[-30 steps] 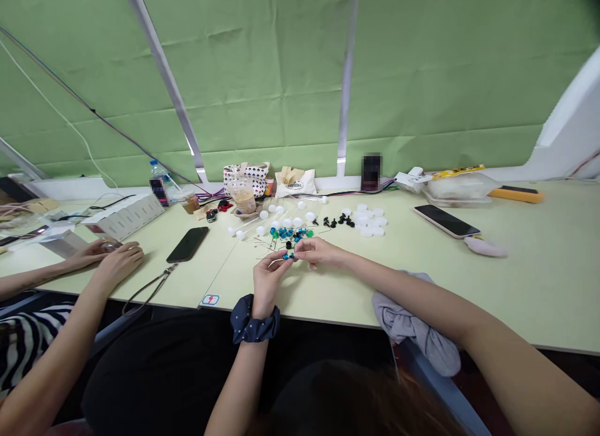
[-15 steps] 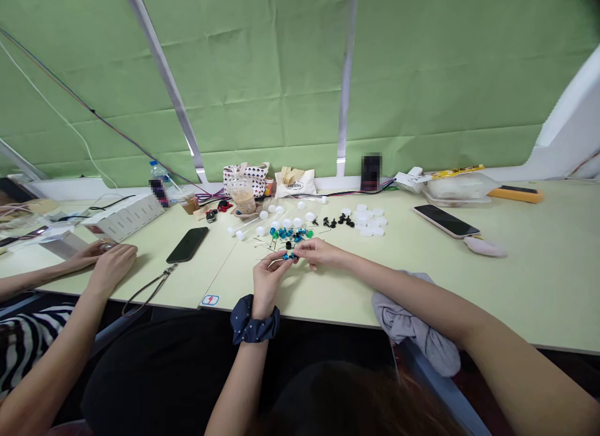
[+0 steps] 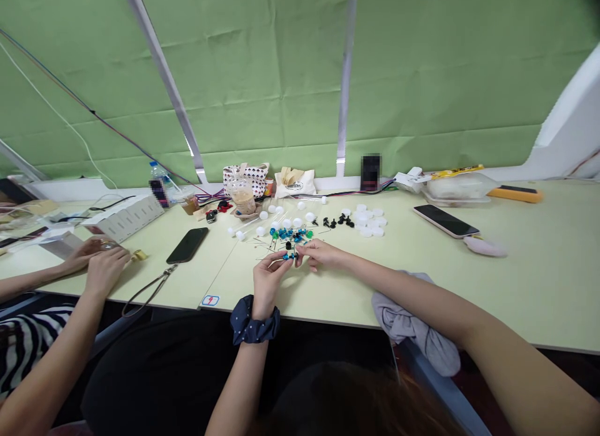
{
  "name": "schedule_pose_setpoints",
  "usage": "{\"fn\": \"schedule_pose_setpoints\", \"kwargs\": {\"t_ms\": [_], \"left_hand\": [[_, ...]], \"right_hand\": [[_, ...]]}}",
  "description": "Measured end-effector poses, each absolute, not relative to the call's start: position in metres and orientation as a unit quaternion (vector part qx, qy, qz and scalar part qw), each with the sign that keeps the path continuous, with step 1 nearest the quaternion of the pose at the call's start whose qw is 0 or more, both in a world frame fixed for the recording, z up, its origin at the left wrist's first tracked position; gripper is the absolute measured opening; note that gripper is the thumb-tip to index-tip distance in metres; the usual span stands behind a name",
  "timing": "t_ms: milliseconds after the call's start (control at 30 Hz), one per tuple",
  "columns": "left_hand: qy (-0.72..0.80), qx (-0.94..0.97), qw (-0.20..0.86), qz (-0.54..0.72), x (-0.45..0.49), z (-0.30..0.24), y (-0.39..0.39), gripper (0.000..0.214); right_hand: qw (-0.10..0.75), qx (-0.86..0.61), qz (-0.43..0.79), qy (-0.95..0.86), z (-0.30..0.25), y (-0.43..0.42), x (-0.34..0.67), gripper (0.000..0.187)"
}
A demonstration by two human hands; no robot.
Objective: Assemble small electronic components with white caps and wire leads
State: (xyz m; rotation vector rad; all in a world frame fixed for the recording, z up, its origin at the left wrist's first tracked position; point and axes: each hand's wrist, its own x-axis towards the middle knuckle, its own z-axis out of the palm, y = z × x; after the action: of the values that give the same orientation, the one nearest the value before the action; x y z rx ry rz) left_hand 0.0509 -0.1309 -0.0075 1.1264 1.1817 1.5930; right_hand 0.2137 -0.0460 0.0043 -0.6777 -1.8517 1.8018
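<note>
My left hand (image 3: 268,278), a dark dotted scrunchie (image 3: 254,322) on its wrist, pinches a small blue bead piece on a thin wire (image 3: 289,256) just above the pale green table (image 3: 539,280). My right hand (image 3: 320,253) meets it from the right, fingers pinched on the same little piece. Right behind my hands lies a scatter of blue and green beads (image 3: 290,234), thin metal pins and white-capped clear tubes (image 3: 262,221). Small black parts (image 3: 340,222) and white round caps (image 3: 370,222) lie further right.
Another person's two hands (image 3: 96,256) work at the left beside a white box (image 3: 124,217). A black phone (image 3: 188,244), pliers (image 3: 149,290), a second phone (image 3: 446,220), a grey cloth (image 3: 415,330), a drink cup (image 3: 242,195) and bags line the table before the green blind.
My hands stay pinched on the bead piece, barely shifting. The other person's hands at the left have drawn back slightly, uncovering a small yellowish item on the table.
</note>
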Motion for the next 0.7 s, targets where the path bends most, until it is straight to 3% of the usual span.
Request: {"fn": "schedule_pose_setpoints", "kwargs": {"t_ms": [200,333,500,700], "left_hand": [[0.465,0.453,0.419,0.635,0.0515,-0.0072,-0.1318,0.041],[0.473,0.450,0.416,0.633,0.0515,-0.0074,-0.1312,0.041],[0.466,0.453,0.422,0.632,0.0509,-0.0082,-0.1301,0.040],[0.471,0.449,0.418,0.633,0.0505,-0.0085,-0.1298,0.040]], "right_hand": [[0.241,-0.244,0.639,-0.689,0.0046,-0.0455,0.2146,0.043],[0.228,-0.245,0.664,-0.669,0.0038,-0.0449,0.2141,0.052],[0.242,-0.240,0.647,-0.682,0.0030,-0.0445,0.2147,0.044],[0.235,-0.247,0.658,-0.672,0.0021,-0.0443,0.2135,0.052]]}}
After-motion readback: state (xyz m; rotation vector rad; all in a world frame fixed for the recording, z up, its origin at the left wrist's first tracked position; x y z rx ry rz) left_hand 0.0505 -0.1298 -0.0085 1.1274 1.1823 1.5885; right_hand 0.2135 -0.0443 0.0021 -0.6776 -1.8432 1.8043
